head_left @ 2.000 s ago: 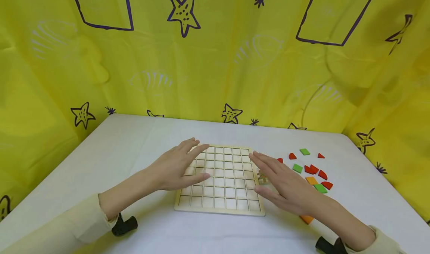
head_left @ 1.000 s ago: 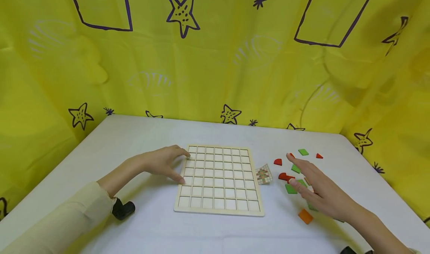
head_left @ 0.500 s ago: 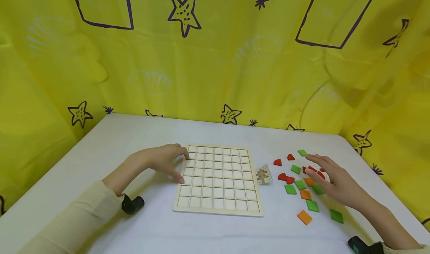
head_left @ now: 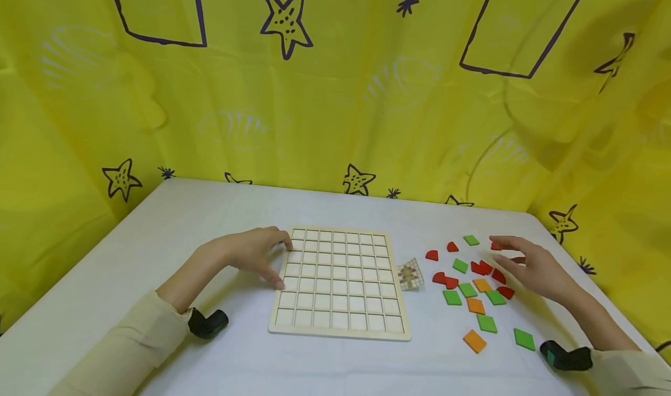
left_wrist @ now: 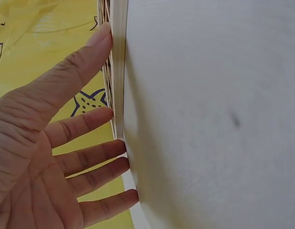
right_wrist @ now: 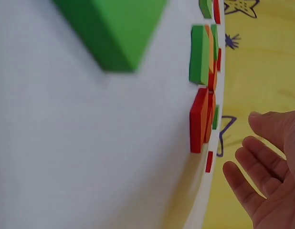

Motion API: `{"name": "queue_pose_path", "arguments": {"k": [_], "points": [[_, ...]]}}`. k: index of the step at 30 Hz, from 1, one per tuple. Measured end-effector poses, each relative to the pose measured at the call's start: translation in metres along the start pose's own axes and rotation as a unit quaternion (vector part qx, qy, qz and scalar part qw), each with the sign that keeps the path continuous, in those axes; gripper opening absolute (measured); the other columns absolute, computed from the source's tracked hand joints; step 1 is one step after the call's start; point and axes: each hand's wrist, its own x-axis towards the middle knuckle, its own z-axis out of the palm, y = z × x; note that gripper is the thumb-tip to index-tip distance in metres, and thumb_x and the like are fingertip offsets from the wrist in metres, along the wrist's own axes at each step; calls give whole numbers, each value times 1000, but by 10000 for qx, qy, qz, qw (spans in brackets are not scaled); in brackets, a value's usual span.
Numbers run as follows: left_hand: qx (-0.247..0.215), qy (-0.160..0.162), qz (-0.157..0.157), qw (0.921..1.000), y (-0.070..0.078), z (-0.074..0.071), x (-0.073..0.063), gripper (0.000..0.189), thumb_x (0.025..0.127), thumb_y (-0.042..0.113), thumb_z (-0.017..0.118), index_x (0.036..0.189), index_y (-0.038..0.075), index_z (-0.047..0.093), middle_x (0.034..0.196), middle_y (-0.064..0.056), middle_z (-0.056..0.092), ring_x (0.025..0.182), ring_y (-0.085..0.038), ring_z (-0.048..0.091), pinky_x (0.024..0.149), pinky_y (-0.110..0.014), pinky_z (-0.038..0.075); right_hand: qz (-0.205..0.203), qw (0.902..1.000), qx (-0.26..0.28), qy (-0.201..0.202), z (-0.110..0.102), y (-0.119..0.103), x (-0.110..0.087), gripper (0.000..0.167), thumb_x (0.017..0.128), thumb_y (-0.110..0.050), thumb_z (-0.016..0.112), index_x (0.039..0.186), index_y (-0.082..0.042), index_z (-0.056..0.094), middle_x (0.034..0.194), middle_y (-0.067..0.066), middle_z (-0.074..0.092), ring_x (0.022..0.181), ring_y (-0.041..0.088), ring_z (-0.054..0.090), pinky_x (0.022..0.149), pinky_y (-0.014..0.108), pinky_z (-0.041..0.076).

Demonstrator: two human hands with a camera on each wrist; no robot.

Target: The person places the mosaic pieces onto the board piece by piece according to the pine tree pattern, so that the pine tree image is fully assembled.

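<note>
The left hand (head_left: 251, 253) rests its loosely spread fingers and thumb along the left edge of the board (head_left: 341, 333), gripping nothing; uneven pressure there could well swivel or slide the frame across the worktop (head_left: 325, 364). The card (head_left: 410, 275) lies just beside the board's right edge, one corner seeming to curl, so a rightward shove might crumple it or push it into the red pieces (head_left: 432, 255). Farther right, the green tiles (head_left: 487, 324) and orange tiles (head_left: 475, 341) lie loose and close together; a low sweep could scatter them. The right hand (head_left: 537, 271) hovers with relaxed fingers, thumb apart and nothing held; it partly covers the far red piece (head_left: 495, 246), which a careless fingertip could knock away. No brand, label or lettering can be read: the card's print is too small, and the cloth (head_left: 314, 122) shows only drawings.
</note>
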Motion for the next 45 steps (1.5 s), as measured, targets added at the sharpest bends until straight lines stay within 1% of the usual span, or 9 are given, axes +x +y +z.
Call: {"name": "queue_pose_path", "arguments": {"k": [4, 6, 13, 19, 30, 34, 37, 41, 45], "points": [[-6, -25, 24, 10000, 0, 0, 0, 74, 70, 44, 94, 126, 12, 58, 130, -6, 58, 121, -25, 53, 106, -47, 44, 212, 9993, 168, -254, -5, 12, 7, 47, 99, -11, 68, 140, 7, 54, 132, 30, 61, 117, 45, 56, 80, 7, 47], [-30, -35, 33, 10000, 0, 0, 0, 74, 70, 44, 94, 126, 12, 58, 129, -6, 57, 120, -25, 53, 105, -47, 44, 353, 9983, 207, -425, -7, 17, 10, 48, 99, -12, 68, 140, 7, 53, 134, 30, 60, 120, 46, 55, 82, 14, 53], [-19, -32, 115, 9999, 1, -1, 2, 74, 70, 43, 94, 126, 12, 57, 129, -6, 57, 118, -23, 53, 105, -46, 44, 703, 9938, 275, -815, -12, 36, 18, 48, 99, -14, 68, 141, 4, 54, 134, 29, 61, 122, 49, 54, 85, 23, 54], [-6, -23, 85, 10000, 2, -1, 3, 74, 70, 44, 94, 127, 12, 57, 129, -6, 57, 118, -23, 53, 105, -46, 43, 786, 9917, 327, -965, -14, 42, 23, 48, 98, -12, 67, 140, 6, 53, 133, 31, 59, 122, 50, 52, 97, 61, 49], [-68, -16, 69, 10000, -2, 4, -5, 72, 71, 42, 94, 125, 12, 58, 132, -7, 57, 121, -25, 54, 107, -48, 43, 844, 9900, 458, -1032, -3, 37, 32, 42, 97, -9, 67, 136, 4, 59, 129, 28, 63, 122, 50, 52, 99, 67, 45], [-10, 10, 183, 9998, -1, 4, -3, 72, 71, 42, 94, 125, 11, 58, 128, -7, 58, 117, -24, 54, 105, -46, 44, 869, 9914, 304, -929, -4, 35, 33, 39, 97, -5, 66, 134, 5, 60, 124, 26, 66, 119, 48, 55, 98, 63, 48], [15, 21, 203, 9998, -1, 3, -3, 73, 71, 43, 94, 126, 10, 58, 127, -7, 58, 116, -24, 54, 105, -46, 44, 892, 9920, 267, -852, -4, 35, 35, 39, 96, -4, 67, 133, 6, 59, 120, 24, 68, 113, 44, 59, 92, 41, 56], [21, 23, 183, 9998, 0, 2, -3, 73, 71, 43, 94, 126, 10, 58, 127, -7, 58, 116, -24, 54, 105, -47, 44, 869, 9926, 219, -821, -5, 37, 36, 40, 96, -5, 69, 133, 8, 59, 116, 23, 69, 105, 38, 63, 76, 14, 51], [-2, 25, 196, 9998, -1, 1, -2, 73, 71, 43, 94, 126, 11, 58, 128, -7, 58, 117, -24, 54, 105, -47, 44, 690, 9937, 63, -880, -6, 37, 37, 41, 96, -5, 69, 134, 6, 59, 118, 22, 69, 104, 36, 63, 75, 12, 49]]}}
